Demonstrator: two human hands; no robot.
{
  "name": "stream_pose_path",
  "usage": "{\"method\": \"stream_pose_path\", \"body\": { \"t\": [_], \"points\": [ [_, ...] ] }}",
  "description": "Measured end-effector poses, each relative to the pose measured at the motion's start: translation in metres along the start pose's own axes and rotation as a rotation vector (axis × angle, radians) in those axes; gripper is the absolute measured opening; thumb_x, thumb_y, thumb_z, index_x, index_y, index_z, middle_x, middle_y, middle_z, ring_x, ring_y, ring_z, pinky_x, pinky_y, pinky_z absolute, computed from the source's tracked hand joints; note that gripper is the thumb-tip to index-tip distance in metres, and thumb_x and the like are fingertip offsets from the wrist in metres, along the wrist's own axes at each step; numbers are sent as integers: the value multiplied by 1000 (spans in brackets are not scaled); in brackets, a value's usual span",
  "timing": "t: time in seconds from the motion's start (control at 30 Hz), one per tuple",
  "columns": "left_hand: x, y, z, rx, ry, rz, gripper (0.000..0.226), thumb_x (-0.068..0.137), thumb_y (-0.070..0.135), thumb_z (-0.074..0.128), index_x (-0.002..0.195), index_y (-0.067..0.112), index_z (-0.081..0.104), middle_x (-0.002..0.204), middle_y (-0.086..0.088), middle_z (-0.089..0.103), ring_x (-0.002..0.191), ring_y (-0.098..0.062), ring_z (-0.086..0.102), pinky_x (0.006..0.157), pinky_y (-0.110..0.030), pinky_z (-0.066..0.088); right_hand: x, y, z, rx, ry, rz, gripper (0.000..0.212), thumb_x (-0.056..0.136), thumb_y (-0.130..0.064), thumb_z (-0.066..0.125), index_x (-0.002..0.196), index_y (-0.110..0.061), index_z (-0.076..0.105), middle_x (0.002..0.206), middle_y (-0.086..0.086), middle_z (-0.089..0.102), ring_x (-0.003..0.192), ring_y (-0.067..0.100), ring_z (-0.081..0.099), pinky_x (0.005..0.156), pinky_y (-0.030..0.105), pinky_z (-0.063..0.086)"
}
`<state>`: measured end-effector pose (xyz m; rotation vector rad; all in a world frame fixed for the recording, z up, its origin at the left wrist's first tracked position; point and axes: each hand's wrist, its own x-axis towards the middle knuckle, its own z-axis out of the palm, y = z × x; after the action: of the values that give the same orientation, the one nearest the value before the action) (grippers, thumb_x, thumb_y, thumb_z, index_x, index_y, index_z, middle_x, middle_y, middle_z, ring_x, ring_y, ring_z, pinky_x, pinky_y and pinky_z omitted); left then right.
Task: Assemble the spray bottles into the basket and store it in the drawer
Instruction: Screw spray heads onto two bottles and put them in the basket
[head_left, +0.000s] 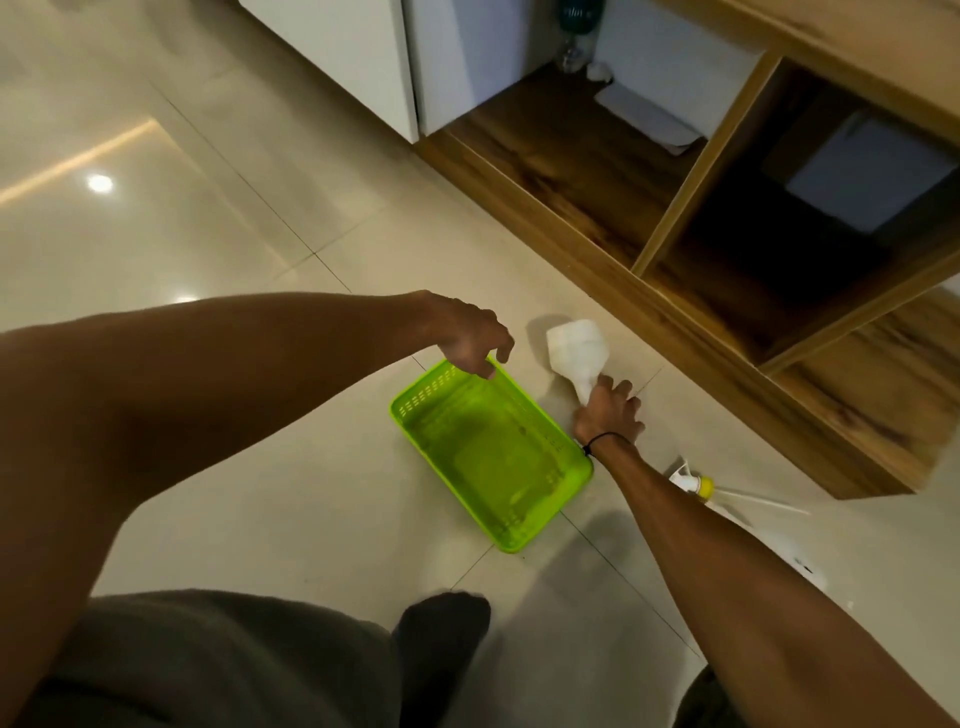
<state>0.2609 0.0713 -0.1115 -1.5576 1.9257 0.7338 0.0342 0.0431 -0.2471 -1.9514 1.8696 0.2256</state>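
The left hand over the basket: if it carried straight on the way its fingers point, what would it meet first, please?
The left hand hangs with fingers curled downward over the far rim of the green basket. Going straight down, it would probably meet that rim or the basket's floor first; depth is unclear.

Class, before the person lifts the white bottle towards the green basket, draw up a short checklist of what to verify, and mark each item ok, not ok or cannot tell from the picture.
1. Right hand grips the neck of the white bottle: ok.
2. Green basket lies on the floor with room inside: ok, nothing shows in it.
3. Left hand is free to steady the basket: ok, it hangs over the far rim, fingers curled, holding nothing.
4. Spray head is fitted to the bottle: not ok, it lies apart on the floor by the right forearm.
5. Bottle neck is open and undamaged: cannot tell, the hand covers it.
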Motion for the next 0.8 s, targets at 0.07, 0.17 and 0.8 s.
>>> {"method": "stream_pose_path", "body": {
  "t": [0.07,0.17,0.8],
  "points": [
    [-2,-8,2,-5,109,8,70,103,41,63,163,20,32,156,-9,47,134,-36,58,102,-44,48,-2,-2,-7,-3,52,-37,46,95,-21,65,133,-3,48,137,21,45,128,44,47,96,58,49],
    [-2,-19,2,-53,289,16,96,95,38,74,168,21,13,157,-6,38,114,-39,68,85,-47,52,-10,-9,-30,8,156,-175,43,92,-28,66,122,0,54,126,23,51,115,45,55,87,53,54],
    [-17,-62,-8,-246,428,43,89,57,49,98,132,29,53,118,0,60,109,-25,62,82,-34,48,-49,-52,-78,-31,457,-1048,56,100,-52,48,135,-10,56,106,12,73,86,34,69,62,41,56]
  ]
}}
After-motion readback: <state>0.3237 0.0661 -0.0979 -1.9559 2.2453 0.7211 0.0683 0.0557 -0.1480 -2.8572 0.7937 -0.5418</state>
